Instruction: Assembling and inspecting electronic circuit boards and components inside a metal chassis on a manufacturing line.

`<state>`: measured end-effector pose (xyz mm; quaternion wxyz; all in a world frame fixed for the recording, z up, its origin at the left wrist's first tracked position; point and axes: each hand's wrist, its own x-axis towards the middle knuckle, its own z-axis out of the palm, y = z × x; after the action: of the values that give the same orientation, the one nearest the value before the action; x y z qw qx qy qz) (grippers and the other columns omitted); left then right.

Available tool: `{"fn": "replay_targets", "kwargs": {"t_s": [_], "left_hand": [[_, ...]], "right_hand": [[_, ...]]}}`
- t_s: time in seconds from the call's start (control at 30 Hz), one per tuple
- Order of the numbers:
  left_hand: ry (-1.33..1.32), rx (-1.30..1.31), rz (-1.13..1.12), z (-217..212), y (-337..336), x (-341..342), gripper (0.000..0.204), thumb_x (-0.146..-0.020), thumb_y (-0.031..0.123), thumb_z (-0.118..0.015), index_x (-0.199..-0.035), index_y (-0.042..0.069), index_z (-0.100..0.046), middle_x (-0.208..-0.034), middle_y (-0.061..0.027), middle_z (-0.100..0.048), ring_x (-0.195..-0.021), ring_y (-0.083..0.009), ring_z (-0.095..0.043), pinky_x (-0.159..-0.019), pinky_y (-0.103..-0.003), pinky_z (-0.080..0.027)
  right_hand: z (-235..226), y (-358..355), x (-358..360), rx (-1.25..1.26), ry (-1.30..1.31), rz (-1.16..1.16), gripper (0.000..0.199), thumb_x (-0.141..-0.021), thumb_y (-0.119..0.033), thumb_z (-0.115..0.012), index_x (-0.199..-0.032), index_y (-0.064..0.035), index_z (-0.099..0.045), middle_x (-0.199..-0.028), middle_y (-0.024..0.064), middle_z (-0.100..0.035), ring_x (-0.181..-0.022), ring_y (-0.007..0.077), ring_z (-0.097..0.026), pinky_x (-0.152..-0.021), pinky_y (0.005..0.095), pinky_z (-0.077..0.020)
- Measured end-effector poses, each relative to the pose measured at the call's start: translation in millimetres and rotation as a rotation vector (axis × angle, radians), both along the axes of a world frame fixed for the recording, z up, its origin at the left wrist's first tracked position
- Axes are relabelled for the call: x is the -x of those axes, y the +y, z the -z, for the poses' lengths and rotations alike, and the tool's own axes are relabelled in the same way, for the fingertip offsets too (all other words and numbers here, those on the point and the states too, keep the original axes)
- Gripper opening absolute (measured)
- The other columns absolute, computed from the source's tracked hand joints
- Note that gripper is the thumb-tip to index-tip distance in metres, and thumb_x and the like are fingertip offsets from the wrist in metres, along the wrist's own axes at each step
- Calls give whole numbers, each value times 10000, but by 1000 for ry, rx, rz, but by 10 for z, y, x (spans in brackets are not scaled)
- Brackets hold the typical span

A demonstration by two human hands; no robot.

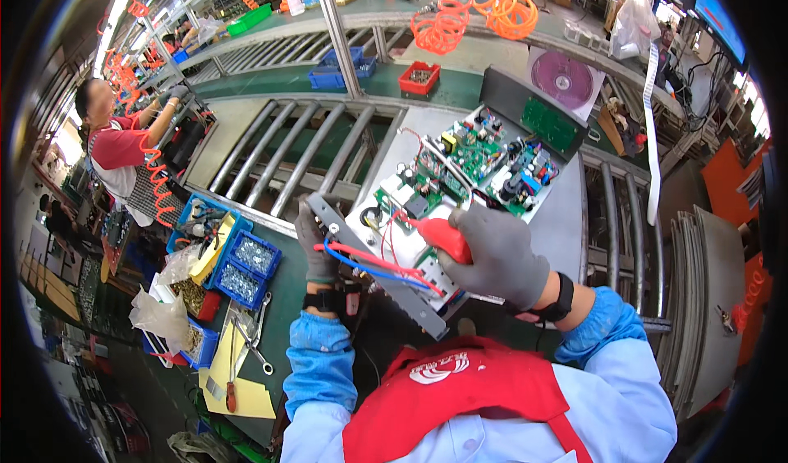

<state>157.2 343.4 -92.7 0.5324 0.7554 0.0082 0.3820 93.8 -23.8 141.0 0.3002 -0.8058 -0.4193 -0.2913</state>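
Observation:
My left hand [318,241], in a grey glove, holds the upper left end of a long dark grey metal panel [417,309] standing at the near side of an open electronics chassis. Red and blue cables [361,271] run across the panel's face. My right hand [501,254], gloved too, is closed around a red squeeze bottle [444,238]. Its tapered tip points left, over the near part of the chassis beside thin red wires. Green circuit boards [460,163] with coils, capacitors and connectors fill the chassis. What the tip touches is not clear.
Roller conveyor [287,155] lies beyond and left. On the green bench at left are blue screw bins [242,278], wrenches [253,344] and a screwdriver [231,393]. A red bin [419,78] stands behind. A co-worker [123,147] works far left; stacked panels [694,291] stand right.

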Motion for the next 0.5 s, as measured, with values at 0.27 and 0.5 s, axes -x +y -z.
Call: {"fn": "replay_targets", "kwargs": {"t_s": [0.27,0.5], "left_hand": [[-27,328,112,-919,-676,222,611,-1026,504,-382,-995,-48,-642,-654,-59,-566,-591,-158,-536,-541,-274,-425],[28,516,242,-1049,-690,267,611,-1020,503,-389,-997,-57,-633,-651,-64,-547,-591,-157,-523,-548,-290,-419]], "right_hand": [[72,-107,15,41,16,50,392,-643,-194,-812,-944,-45,-610,-697,97,-569,-593,269,-611,-493,373,-461],[17,-98,18,43,13,37,392,-633,-184,-806,-944,-42,-613,-699,88,-571,-584,265,-604,-490,366,-461]]}}
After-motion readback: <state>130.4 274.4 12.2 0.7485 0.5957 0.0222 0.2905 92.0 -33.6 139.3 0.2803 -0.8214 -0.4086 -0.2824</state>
